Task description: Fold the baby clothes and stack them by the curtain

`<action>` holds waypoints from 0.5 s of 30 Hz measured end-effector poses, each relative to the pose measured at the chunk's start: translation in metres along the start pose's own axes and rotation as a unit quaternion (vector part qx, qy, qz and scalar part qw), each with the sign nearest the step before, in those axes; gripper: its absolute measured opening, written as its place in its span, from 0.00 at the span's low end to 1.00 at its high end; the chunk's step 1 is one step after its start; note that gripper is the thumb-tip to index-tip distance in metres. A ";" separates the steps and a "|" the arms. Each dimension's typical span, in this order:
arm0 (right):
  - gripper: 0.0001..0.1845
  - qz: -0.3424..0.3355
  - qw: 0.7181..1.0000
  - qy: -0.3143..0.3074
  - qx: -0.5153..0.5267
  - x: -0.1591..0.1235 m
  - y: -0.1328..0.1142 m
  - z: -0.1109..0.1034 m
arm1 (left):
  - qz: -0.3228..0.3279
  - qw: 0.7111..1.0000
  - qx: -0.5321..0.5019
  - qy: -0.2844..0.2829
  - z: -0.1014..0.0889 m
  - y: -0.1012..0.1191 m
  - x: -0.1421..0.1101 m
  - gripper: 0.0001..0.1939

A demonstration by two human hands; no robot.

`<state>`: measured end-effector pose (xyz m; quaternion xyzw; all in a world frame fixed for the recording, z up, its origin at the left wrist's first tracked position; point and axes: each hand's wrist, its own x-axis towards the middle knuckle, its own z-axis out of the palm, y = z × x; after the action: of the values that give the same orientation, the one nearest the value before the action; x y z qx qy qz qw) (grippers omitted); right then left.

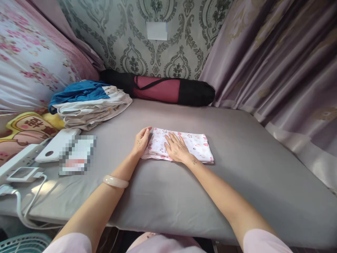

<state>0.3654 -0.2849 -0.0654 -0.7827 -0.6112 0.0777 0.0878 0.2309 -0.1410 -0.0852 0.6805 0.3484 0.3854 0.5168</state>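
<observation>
A folded white cloth with small pink prints [192, 144] lies flat on the grey mattress [237, 182]. My right hand [177, 147] rests palm down on the cloth's left half, fingers stretched out and slightly apart. My left hand [141, 140] lies against the cloth's left edge, fingers together and straight, touching the fold. A pale bangle [115, 181] sits on my left forearm. Neither hand grips anything.
A stack of folded clothes with a blue piece on top [88, 102] sits at the back left. A long black and maroon bag [168, 89] lies along the wall. A power strip, cables and white devices [39, 158] lie at the left edge. Curtains [284, 70] hang at the right.
</observation>
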 end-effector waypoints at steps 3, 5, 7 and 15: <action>0.31 0.006 1.000 -0.021 0.003 0.006 -0.005 -0.008 | -0.001 1.000 -0.028 0.001 0.000 0.000 0.000 0.24; 0.31 0.001 1.000 -0.012 -0.003 0.012 -0.016 -0.011 | -0.002 0.999 -0.042 0.003 0.000 -0.001 0.001 0.25; 0.31 -0.013 1.000 0.012 -0.005 0.019 -0.031 -0.009 | -0.002 0.998 -0.058 0.004 -0.001 -0.004 0.002 0.25; 0.31 -0.013 0.996 0.083 0.036 0.026 -0.057 0.022 | 0.017 1.000 -0.021 -0.004 -0.001 -0.009 0.004 0.25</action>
<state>0.3127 -0.2449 -0.0742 -0.7748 -0.6088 0.0326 0.1673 0.2313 -0.1348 -0.0927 0.6770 0.3262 0.3986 0.5257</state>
